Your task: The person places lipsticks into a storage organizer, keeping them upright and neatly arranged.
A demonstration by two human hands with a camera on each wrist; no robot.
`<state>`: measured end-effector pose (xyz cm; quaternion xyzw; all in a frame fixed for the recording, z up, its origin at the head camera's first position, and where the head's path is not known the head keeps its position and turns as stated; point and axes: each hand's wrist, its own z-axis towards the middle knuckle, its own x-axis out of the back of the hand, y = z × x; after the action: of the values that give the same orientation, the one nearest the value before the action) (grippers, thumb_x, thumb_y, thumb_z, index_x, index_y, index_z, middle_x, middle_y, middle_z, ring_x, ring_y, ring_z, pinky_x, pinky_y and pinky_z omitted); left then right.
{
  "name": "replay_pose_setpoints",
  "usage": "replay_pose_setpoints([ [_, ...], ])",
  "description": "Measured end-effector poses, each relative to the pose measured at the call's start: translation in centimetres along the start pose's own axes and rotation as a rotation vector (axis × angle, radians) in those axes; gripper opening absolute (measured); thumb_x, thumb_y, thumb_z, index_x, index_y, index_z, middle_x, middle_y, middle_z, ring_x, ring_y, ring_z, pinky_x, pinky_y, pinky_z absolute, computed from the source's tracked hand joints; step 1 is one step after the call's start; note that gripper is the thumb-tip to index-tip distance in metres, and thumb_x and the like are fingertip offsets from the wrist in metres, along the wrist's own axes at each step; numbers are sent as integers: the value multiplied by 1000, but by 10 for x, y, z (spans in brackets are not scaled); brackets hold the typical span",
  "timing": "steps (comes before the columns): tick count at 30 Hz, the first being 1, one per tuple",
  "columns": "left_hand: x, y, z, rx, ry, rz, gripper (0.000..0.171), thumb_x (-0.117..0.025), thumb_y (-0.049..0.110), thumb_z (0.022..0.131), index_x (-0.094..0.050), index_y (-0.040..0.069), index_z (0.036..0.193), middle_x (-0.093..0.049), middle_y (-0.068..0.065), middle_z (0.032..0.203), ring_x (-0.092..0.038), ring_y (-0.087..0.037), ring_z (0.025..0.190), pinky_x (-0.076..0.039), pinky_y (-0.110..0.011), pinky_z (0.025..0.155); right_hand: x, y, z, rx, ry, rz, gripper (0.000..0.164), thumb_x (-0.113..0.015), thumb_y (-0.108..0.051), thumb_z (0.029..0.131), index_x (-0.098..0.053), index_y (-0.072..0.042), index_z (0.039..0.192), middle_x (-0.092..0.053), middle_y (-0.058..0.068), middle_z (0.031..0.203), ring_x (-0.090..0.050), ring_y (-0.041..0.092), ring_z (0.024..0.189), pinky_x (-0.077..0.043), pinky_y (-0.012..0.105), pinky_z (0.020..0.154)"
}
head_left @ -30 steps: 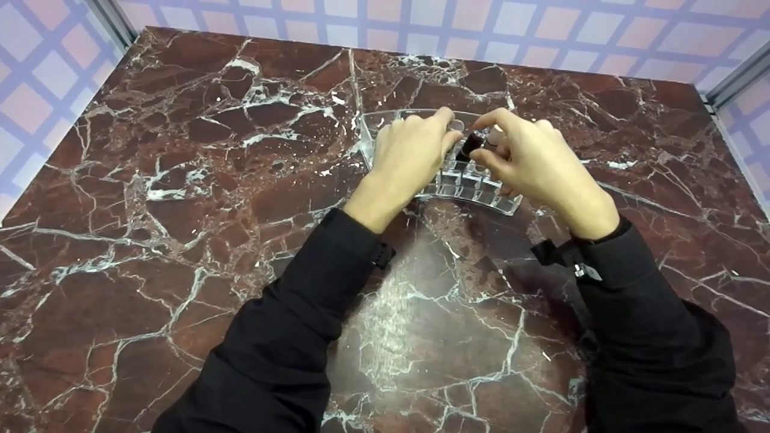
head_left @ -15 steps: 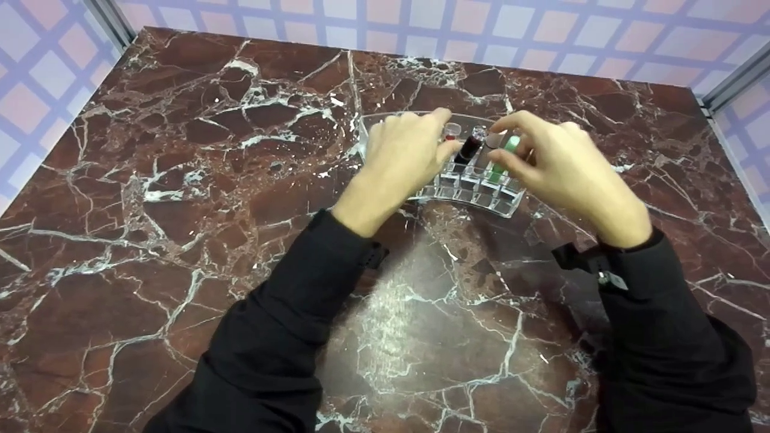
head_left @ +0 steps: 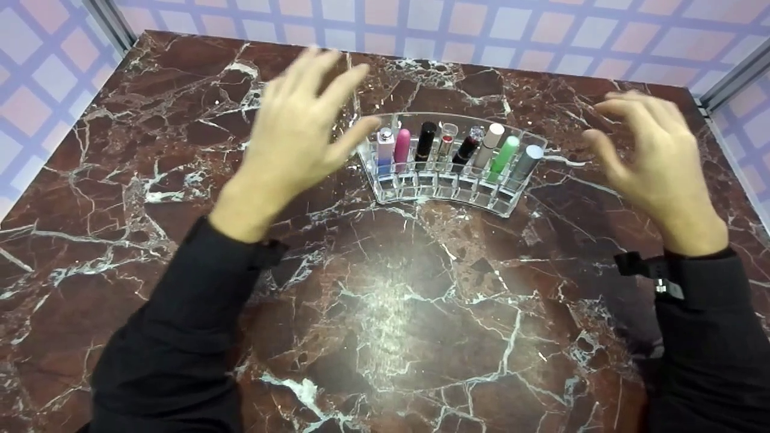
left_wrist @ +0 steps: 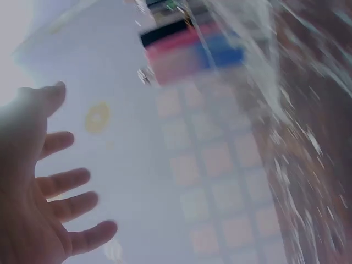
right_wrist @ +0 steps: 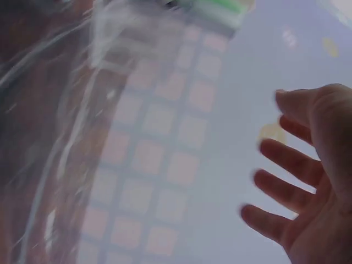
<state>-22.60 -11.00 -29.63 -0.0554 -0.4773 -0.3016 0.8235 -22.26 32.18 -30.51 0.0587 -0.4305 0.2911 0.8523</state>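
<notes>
A clear, curved lipstick organizer (head_left: 448, 191) stands on the table with several tubes upright in its back row. From left to right come a white-and-blue tube (head_left: 385, 150), a pink tube (head_left: 402, 149), a black tube (head_left: 426, 142), a clear-capped red lipstick (head_left: 446, 143), a dark tube (head_left: 468, 149), a white-capped tube (head_left: 490, 144), a green tube (head_left: 504, 157) and a grey tube (head_left: 526, 165). My left hand (head_left: 295, 123) is raised left of the organizer, fingers spread and holding nothing. To its right, my right hand (head_left: 659, 153) hovers with loosely bent fingers, also holding nothing.
The front row of organizer compartments (head_left: 466, 193) holds no tubes. Dark red marbled table (head_left: 385, 313) spreads around it. A checkered wall panel (head_left: 457, 30) rises behind the far edge, and metal posts (head_left: 737, 72) stand at the corners.
Both hands have drawn away from the organizer, the left hand to the left and the right hand to the right. The row of tubes is now uncovered. The organizer has stayed in place.
</notes>
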Motion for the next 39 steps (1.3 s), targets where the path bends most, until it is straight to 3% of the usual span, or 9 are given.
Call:
replay_pose_setpoints([
  [3,5,-14,-14,36,-37,42,66,-42,59,105,-41,19,157,-27,-19,165,-19,-41,154,-10,-60,122,3,10,-6,-66,47,-52,43,-66,-24,102,-59,3,134,-54,24,146,-43,44,141,-20,50,124],
  [6,8,-23,-23,82,-92,79,67,-38,59,107,-30,23,163,-12,-17,170,-5,-39,156,5,-60,121,6,18,-14,-167,26,-99,56,-58,-41,105,-51,-6,148,-39,21,159,-24,41,153,-4,57,123],
  [9,9,-29,-27,131,-168,106,69,-33,60,107,-18,27,166,2,-14,171,8,-37,156,16,-60,116,7,25,-19,-248,-96,-124,68,-43,-57,107,-37,-14,159,-16,15,169,-1,37,157,12,60,118],
  [13,5,-37,-28,184,-291,122,72,-24,64,106,-4,30,166,13,-10,170,19,-35,154,22,-63,112,5,31,-21,-309,-304,-135,72,-27,-60,108,-17,-19,165,13,3,170,23,33,154,28,56,110],
  [17,2,-44,-29,232,-393,141,73,-16,69,104,4,34,165,21,-7,168,27,-33,151,25,-64,109,1,34,-23,-342,-460,-125,73,-18,-63,107,-1,-25,166,30,-3,165,38,30,146,37,56,100],
  [28,1,-60,-33,323,-500,140,69,-6,68,103,9,37,163,30,-6,163,33,-33,147,27,-66,106,-1,39,-26,-362,-605,-87,76,-18,-68,105,8,-30,164,35,-3,161,45,24,140,41,60,93],
  [35,1,-67,-35,420,-550,137,72,-5,71,102,14,36,162,39,-5,158,38,-33,145,25,-68,107,5,38,-28,-398,-699,-15,66,-15,-58,109,11,-32,163,35,1,160,45,25,138,44,57,88],
  [39,2,-68,-36,430,-578,125,73,-6,70,102,14,35,162,39,-7,159,37,-35,145,24,-70,107,7,38,-28,-426,-746,25,64,-15,-55,110,11,-32,163,35,4,160,45,27,137,44,59,85],
])
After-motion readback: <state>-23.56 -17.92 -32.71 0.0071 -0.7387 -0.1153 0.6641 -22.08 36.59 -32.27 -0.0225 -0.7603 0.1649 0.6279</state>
